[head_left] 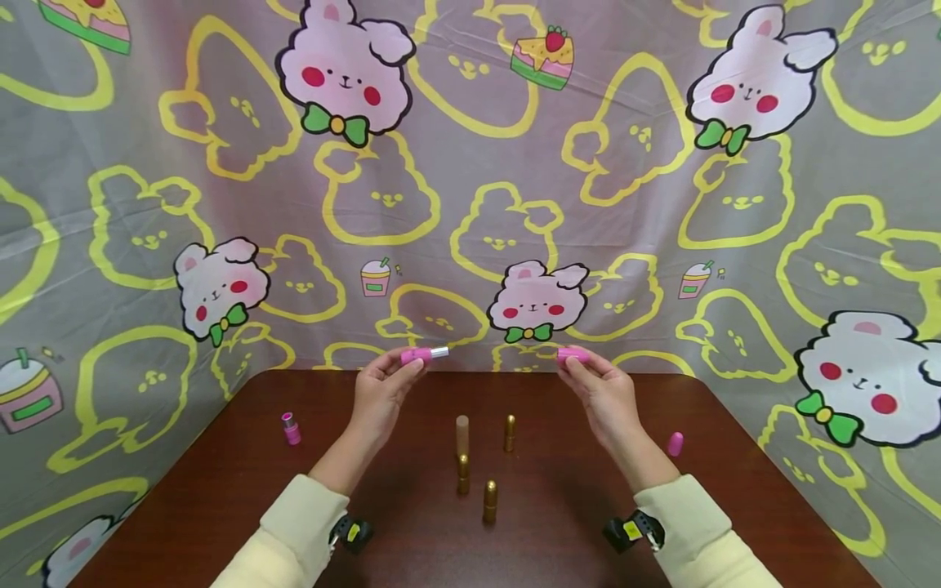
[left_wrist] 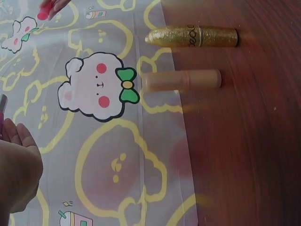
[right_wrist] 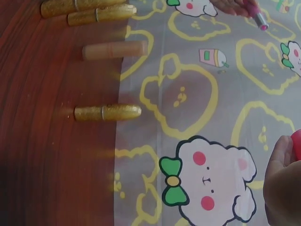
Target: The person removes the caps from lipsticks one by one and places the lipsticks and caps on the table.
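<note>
Raised over the far edge of the table, my left hand (head_left: 380, 396) pinches an uncapped pink lipstick (head_left: 416, 356), its silver collar pointing right. Level with it on the other side, my right hand (head_left: 606, 398) holds a pink lipstick cap (head_left: 571, 354) between thumb and fingers. A wide gap separates the cap from the lipstick. The right wrist view shows the lipstick's open silver end (right_wrist: 261, 21) from the front. In the left wrist view only a sliver of the lipstick (left_wrist: 2, 103) shows past the fingers.
Another uncapped pink lipstick (head_left: 291, 429) stands at the table's left; a loose pink cap (head_left: 675, 443) is at the right. Gold lipsticks (head_left: 490, 502) and a beige tube (head_left: 462, 435) stand upright mid-table. A patterned cloth (head_left: 507, 196) hangs behind the table.
</note>
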{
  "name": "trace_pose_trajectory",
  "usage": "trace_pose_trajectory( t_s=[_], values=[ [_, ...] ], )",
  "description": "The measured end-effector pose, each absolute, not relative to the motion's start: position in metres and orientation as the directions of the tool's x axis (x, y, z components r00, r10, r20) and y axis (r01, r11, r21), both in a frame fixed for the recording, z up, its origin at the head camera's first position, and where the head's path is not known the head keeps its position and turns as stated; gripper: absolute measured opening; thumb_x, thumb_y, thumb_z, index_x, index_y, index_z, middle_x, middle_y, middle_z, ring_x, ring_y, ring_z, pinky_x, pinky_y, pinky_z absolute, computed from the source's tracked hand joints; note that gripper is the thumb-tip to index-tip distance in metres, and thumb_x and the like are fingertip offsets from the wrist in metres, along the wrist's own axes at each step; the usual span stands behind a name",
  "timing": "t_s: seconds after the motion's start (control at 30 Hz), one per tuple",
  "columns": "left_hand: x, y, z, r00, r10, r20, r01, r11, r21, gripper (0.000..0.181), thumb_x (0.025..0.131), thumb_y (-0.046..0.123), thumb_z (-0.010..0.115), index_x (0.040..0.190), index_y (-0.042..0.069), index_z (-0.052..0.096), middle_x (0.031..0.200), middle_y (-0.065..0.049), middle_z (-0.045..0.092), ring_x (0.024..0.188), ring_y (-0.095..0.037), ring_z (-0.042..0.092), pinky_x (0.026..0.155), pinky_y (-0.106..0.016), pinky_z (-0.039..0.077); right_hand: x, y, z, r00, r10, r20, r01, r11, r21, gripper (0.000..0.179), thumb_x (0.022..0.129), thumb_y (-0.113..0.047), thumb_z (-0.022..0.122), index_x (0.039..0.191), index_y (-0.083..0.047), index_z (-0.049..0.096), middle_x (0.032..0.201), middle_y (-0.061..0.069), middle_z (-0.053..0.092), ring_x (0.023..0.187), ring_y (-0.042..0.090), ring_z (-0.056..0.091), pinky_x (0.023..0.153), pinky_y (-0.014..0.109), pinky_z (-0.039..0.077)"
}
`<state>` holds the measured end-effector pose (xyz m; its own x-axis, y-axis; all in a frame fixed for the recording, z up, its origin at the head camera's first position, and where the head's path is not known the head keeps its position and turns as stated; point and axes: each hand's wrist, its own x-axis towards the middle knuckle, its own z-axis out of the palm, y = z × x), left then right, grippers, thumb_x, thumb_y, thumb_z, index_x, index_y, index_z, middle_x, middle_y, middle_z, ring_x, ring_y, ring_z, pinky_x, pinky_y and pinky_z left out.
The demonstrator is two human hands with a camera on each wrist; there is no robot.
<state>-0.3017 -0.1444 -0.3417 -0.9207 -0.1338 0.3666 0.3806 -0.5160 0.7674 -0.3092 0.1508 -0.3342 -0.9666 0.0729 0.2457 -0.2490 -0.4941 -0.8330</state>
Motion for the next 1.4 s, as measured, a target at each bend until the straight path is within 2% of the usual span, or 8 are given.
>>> trace_pose_trajectory(
  t_s=[0.17,0.37,0.7,0.97,1.13,1.3,1.4],
  values=[
    [-0.301,-0.154,-0.34,-0.913,-0.137,0.384,0.397,-0.51,0.763,0.025,0.089,-0.015,0.057,0.091,0.006,0.07,0.092,-0.008,0.071,0.087,-0.017,0.069,0.087,-0.037,0.052,-0.31,0.159,-0.335,-0.967,0.068,0.247,-0.248,-0.489,-0.837,0.017,0.091,0.001,0.063,0.093,-0.011,0.075,0.095,0.004,0.073,0.093,0.016,0.069,0.088,0.034,0.05],
    [-0.3,-0.165,-0.34,-0.914,-0.144,0.379,0.398,-0.5,0.769,0.024,0.089,-0.015,0.056,0.092,0.005,0.068,0.09,-0.007,0.07,0.086,-0.016,0.069,0.085,-0.034,0.053,-0.312,0.17,-0.335,-0.965,0.087,0.246,-0.258,-0.467,-0.846,0.013,0.089,-0.001,0.066,0.096,-0.009,0.075,0.094,0.003,0.072,0.091,0.016,0.069,0.089,0.034,0.05],
    [-0.298,-0.181,-0.34,-0.914,-0.164,0.37,0.402,-0.475,0.783,0.019,0.089,-0.013,0.057,0.09,0.004,0.065,0.089,-0.006,0.07,0.086,-0.015,0.068,0.086,-0.034,0.053,-0.315,0.187,-0.334,-0.969,0.049,0.242,-0.238,-0.441,-0.866,0.012,0.09,-0.003,0.067,0.099,-0.007,0.074,0.096,0.003,0.071,0.091,0.016,0.069,0.089,0.032,0.05],
    [-0.295,-0.192,-0.341,-0.903,-0.191,0.385,0.429,-0.449,0.784,0.021,0.09,-0.013,0.057,0.093,0.006,0.068,0.09,-0.006,0.071,0.086,-0.015,0.068,0.086,-0.033,0.053,-0.316,0.195,-0.335,-0.98,0.064,0.19,-0.199,-0.407,-0.891,0.013,0.089,-0.006,0.068,0.101,-0.007,0.073,0.096,0.0,0.071,0.092,0.015,0.068,0.09,0.031,0.05],
    [-0.295,-0.2,-0.344,-0.908,-0.208,0.364,0.419,-0.433,0.798,0.025,0.091,-0.011,0.059,0.095,0.01,0.072,0.093,-0.004,0.071,0.086,-0.014,0.068,0.085,-0.031,0.053,-0.318,0.202,-0.336,-0.983,0.057,0.175,-0.183,-0.377,-0.908,0.022,0.09,-0.007,0.068,0.111,-0.002,0.07,0.097,0.0,0.07,0.092,0.013,0.068,0.09,0.03,0.05],
    [-0.294,-0.209,-0.346,-0.901,-0.228,0.368,0.433,-0.439,0.787,0.028,0.09,-0.012,0.058,0.095,0.01,0.075,0.095,-0.005,0.071,0.086,-0.014,0.068,0.084,-0.029,0.053,-0.319,0.21,-0.338,-0.984,0.065,0.169,-0.181,-0.347,-0.92,0.018,0.089,-0.008,0.069,0.107,-0.006,0.071,0.098,-0.001,0.07,0.091,0.012,0.068,0.087,0.028,0.051],
    [-0.293,-0.215,-0.347,-0.894,-0.239,0.38,0.449,-0.448,0.773,0.027,0.09,-0.014,0.057,0.1,0.004,0.074,0.097,-0.006,0.071,0.087,-0.014,0.068,0.084,-0.029,0.053,-0.319,0.215,-0.338,-0.982,0.071,0.172,-0.186,-0.327,-0.926,0.022,0.088,-0.009,0.07,0.11,-0.003,0.07,0.098,-0.001,0.07,0.092,0.011,0.068,0.088,0.029,0.05]
  ],
)
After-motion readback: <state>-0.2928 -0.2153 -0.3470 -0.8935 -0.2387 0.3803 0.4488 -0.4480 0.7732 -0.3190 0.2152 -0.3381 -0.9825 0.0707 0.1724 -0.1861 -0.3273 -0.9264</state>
